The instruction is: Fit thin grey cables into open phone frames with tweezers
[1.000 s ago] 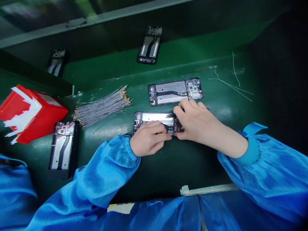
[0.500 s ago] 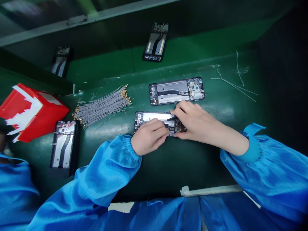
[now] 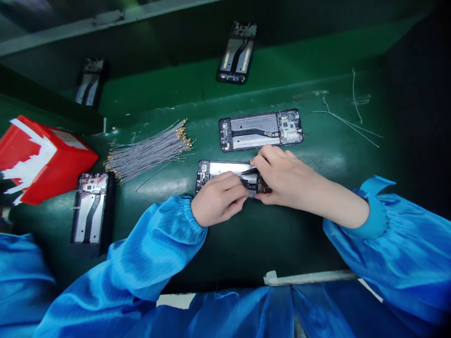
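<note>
Opened phone at the centre of the frame, flat on the green surface, back inward parts upward. Long axis running left to right, nearly level; small circuit board at the left end, larger board at the right end, partly under the right hand. Any marking on it too small to read.

Over the lower edge, the left hand, fingers bunched with tips drawn together; hold, if any, hidden. At the right end, thumb and forefinger of the right hand apart, at opposite long edges; dark pointed tool jutting leftward from beneath, grip on it hidden from view.

Just above, second phone, also lengthwise left to right, right end slightly higher, larger board rightward. To the left, bundle of grey cables with gold-coloured ends. Farther left, red bin with torn white paper and a pale label, print unreadable. Below the bin, upright in the frame, third phone. Upper centre and upper left, two more phones, both slanted. Right side, loose pale wires.
</note>
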The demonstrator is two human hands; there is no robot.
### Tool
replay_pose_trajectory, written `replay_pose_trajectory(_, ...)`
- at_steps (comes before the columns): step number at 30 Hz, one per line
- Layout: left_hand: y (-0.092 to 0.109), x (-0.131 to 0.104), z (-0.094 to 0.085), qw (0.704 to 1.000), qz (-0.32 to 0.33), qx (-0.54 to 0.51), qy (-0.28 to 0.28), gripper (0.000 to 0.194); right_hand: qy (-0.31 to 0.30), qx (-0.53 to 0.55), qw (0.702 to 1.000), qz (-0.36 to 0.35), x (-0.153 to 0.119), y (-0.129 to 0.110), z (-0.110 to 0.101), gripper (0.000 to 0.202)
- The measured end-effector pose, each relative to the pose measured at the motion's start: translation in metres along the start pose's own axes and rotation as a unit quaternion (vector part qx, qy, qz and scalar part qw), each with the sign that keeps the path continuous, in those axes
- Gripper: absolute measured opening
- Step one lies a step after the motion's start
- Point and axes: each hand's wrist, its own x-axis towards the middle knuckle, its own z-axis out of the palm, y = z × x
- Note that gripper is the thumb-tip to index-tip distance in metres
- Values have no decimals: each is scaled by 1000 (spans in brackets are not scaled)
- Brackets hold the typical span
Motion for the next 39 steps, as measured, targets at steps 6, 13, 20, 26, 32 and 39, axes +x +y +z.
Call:
replay_pose_trajectory(6, -1, 1, -1, 998, 40, 25, -33, 19, -14, 12, 999, 28, 2, -5, -1, 33)
replay_pose_trajectory(13, 0, -1, -3, 999, 29, -19, -9, 16, 38, 105, 994, -4, -6, 6, 4, 44)
replay_pose_trajectory(20, 4, -2, -18, 989, 20, -103, 107, 20, 77, 33, 994, -68, -18, 3, 15, 66)
replay_pose_trajectory(26, -4, -14, -29, 950, -37, 23, 308, 23, 98, 98, 985, -106, -9, 22, -4, 61)
replay_pose_trajectory(32, -28, -12, -23, 958, -110, 93, 247, 28, 179, 25, 983, 32, 28, 118, -37, 51)
replay_pose_trajectory(39, -56, -22, -31, 928, -206, 268, 155, 38, 231, -73, 915, 322, 79, 213, -51, 53)
